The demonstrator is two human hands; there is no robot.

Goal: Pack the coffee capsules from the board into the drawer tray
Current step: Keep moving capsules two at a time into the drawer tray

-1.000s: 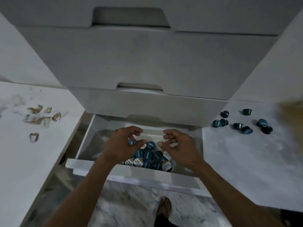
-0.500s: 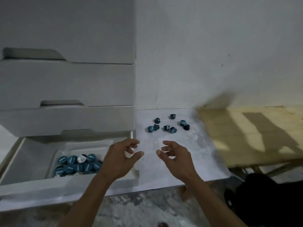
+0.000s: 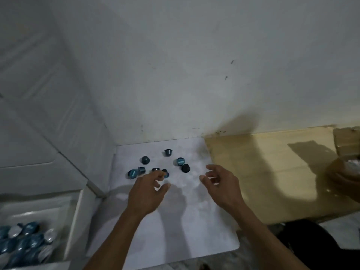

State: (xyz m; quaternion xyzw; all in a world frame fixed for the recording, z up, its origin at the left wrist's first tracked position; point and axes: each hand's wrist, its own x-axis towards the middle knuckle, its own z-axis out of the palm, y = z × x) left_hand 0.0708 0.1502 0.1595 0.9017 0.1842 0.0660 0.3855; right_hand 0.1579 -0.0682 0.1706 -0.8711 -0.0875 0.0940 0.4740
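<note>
Here, both empty hands, left hand (image 3: 145,193) and right hand (image 3: 222,184), spread loosely over light, stiff, roll-prone capsules (image 3: 182,161) on the board (image 3: 175,230); best pinched by the sides.

Seen from above: a white board (image 3: 175,221) against a pale wall (image 3: 194,75), with seven dark blue coffee capsules (image 3: 180,161) scattered over its far half. Left hand (image 3: 148,193) held over the board, fingers loosely curled, fingertips over the nearest capsules, nothing visibly gripped. Right hand (image 3: 222,186) beside it, apart from the capsules, fingers spread and bent, holding nothing. At lower left, an open drawer (image 3: 78,221) below grey drawer fronts (image 3: 39,152), its tray (image 3: 48,211) heaped with blurred blue and silver capsules. To the right of the board, a yellowish wooden surface (image 3: 272,172) crossed by shadows.
</note>
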